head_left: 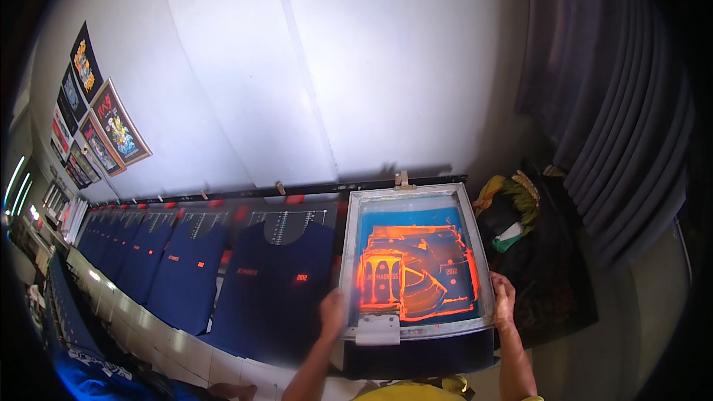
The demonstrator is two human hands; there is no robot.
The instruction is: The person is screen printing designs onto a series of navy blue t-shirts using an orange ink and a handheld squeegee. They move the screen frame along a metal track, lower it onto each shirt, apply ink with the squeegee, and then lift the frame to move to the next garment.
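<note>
My left hand [332,315] and my right hand [504,298] hold the near sides of a silkscreen frame [483,282], one at each side. The left hand is slightly blurred, with fingers closed against the frame's edge. The right fingers curl around the opposite edge. The frame has pale metal bars around a blue mesh [382,217], smeared with bright orange ink [427,289]. A whitish metal plate [378,330] sits at the frame's near left corner. Beneath the frame, dark navy fabric [420,356] shows at the near side.
Navy shirts with small orange prints, such as this shirt [278,282], lie in a row on the long table leftward. A black rail [312,188] with clips runs along the wall. Dark heaped cloth [542,275] lies at right. A person in blue [82,379] is at lower left.
</note>
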